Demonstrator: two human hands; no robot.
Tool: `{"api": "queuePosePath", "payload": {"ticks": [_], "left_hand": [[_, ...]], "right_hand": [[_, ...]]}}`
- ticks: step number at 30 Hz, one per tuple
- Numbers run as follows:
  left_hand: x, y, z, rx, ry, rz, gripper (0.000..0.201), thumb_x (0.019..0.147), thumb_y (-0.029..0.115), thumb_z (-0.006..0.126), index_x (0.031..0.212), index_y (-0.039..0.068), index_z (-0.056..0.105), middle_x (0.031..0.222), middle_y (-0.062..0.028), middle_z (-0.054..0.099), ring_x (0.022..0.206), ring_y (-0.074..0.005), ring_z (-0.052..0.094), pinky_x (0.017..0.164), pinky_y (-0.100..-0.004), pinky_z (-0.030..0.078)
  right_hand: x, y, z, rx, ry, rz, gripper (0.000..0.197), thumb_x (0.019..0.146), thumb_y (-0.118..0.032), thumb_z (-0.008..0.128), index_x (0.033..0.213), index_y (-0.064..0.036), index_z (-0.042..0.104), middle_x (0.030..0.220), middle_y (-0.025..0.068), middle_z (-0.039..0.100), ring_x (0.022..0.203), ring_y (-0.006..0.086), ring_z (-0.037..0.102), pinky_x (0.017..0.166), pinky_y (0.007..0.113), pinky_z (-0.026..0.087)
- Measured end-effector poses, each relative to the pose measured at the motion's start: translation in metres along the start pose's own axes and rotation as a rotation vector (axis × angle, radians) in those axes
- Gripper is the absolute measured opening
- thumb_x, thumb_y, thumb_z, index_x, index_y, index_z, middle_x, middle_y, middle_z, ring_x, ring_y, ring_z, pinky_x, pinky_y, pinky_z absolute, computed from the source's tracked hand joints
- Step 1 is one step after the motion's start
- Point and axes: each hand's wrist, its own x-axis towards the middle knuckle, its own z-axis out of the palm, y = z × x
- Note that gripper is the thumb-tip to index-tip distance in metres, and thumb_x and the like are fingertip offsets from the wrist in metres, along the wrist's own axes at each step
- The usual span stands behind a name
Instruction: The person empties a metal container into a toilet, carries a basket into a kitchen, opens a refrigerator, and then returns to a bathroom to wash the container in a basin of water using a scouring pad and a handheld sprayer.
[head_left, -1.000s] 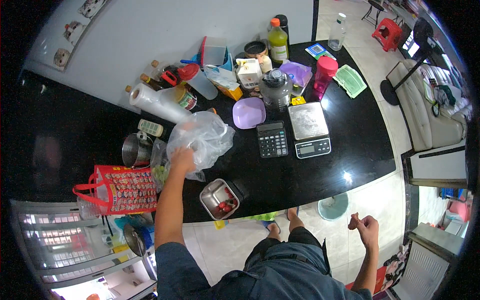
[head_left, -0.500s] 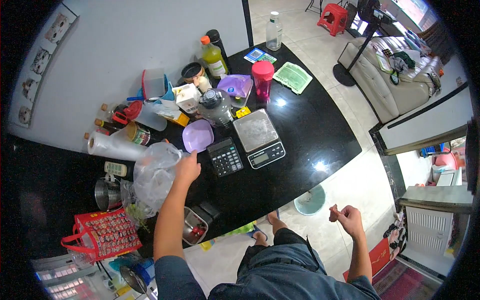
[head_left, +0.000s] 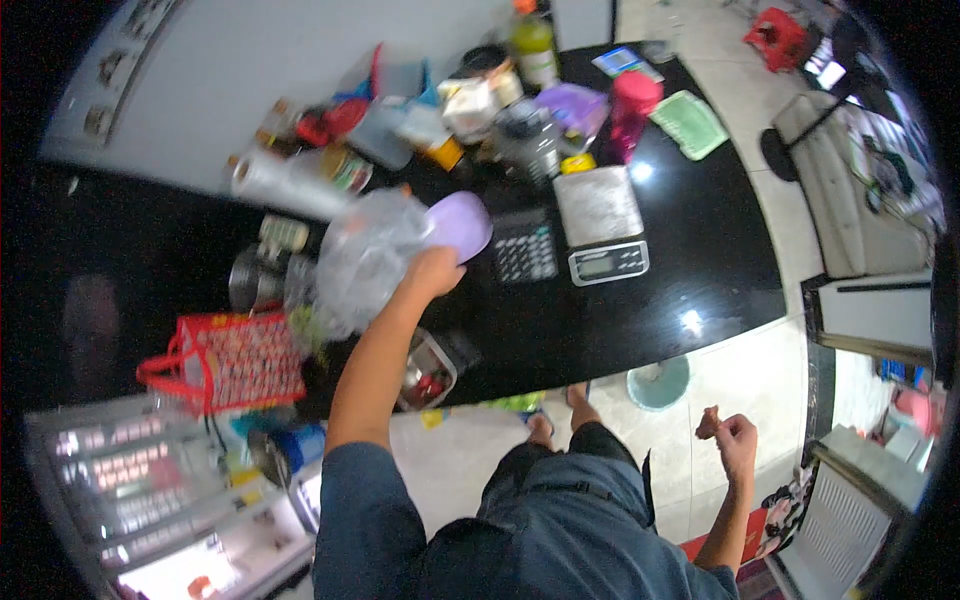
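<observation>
Clear crumpled plastic bag (head_left: 365, 255) up off the black countertop (head_left: 640, 320), bunched in the left hand (head_left: 432, 273), fingers closed around one side of it. Hanging mostly to the left of the hand, over the near-left part of the counter. Bit blurry, so no telling what's inside, if anything.

Right behind the hand, a small purple bowl (head_left: 460, 222), touching or just overlapping the bag from this angle, hard to say which. Just to the right of that, a dark calculator (head_left: 524, 250), then a kitchen scale (head_left: 602, 222) with a silver platform next to it.

Below the forearm, near the counter's front edge, an open metal container (head_left: 428, 368) with something red in it. Off to the left, a red patterned basket (head_left: 232, 358) and a metal pot (head_left: 250, 280) just above it.

Back of the counter totally cluttered: roll of clear wrap (head_left: 283, 186), a pink tumbler (head_left: 630, 108), a green cloth (head_left: 690, 122), a bottle with an orange cap (head_left: 533, 38).

Right hand (head_left: 735, 440) way off from all this, down at the side over the tiled floor, curled into a loose fist, holding nothing visible.
</observation>
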Motion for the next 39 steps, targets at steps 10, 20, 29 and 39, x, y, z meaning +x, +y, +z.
{"api": "queuePosePath", "payload": {"ticks": [10, 20, 29, 39], "left_hand": [[-0.199, -0.040, -0.029, -0.458, 0.216, 0.116, 0.022, 0.073, 0.011, 0.070, 0.095, 0.007, 0.069, 0.088, -0.0120, 0.068, 0.088, -0.0302, 0.065, 0.076, -0.0372, 0.051], [-0.296, 0.011, 0.099, -0.105, 0.472, 0.061, 0.035, 0.076, 0.021, 0.074, 0.107, 0.009, 0.064, 0.109, -0.0055, 0.064, 0.116, -0.0246, 0.054, 0.111, -0.0531, 0.030], [-0.262, 0.013, 0.109, -0.271, 0.633, 0.096, 0.003, 0.083, 0.010, 0.062, 0.083, 0.008, 0.061, 0.081, -0.0075, 0.060, 0.086, -0.0267, 0.061, 0.109, -0.0494, 0.036], [-0.183, 0.035, 0.023, -0.537, 0.783, 0.231, 0.010, 0.085, 0.011, 0.066, 0.085, 0.003, 0.060, 0.080, -0.0134, 0.059, 0.083, -0.0350, 0.059, 0.096, -0.0495, 0.042]], "right_hand": [[0.012, -0.011, 0.011, -0.008, -0.090, -0.044, 0.018, 0.086, -0.013, 0.064, 0.076, -0.0038, 0.052, 0.063, 0.0000, 0.051, 0.055, 0.0071, 0.046, 0.049, 0.024, 0.036], [0.010, -0.032, 0.027, -0.094, -0.123, -0.068, 0.025, 0.087, -0.019, 0.068, 0.075, -0.0045, 0.052, 0.062, 0.0012, 0.052, 0.055, 0.0077, 0.048, 0.050, 0.023, 0.037], [-0.019, -0.076, 0.040, -0.056, -0.145, -0.063, 0.026, 0.086, -0.019, 0.068, 0.072, 0.0000, 0.055, 0.069, 0.0088, 0.063, 0.067, 0.0131, 0.056, 0.065, 0.029, 0.047], [-0.019, -0.045, 0.036, -0.147, -0.061, -0.060, 0.025, 0.082, -0.019, 0.068, 0.072, 0.0025, 0.059, 0.067, 0.0074, 0.060, 0.066, 0.0143, 0.054, 0.063, 0.031, 0.046]]}}
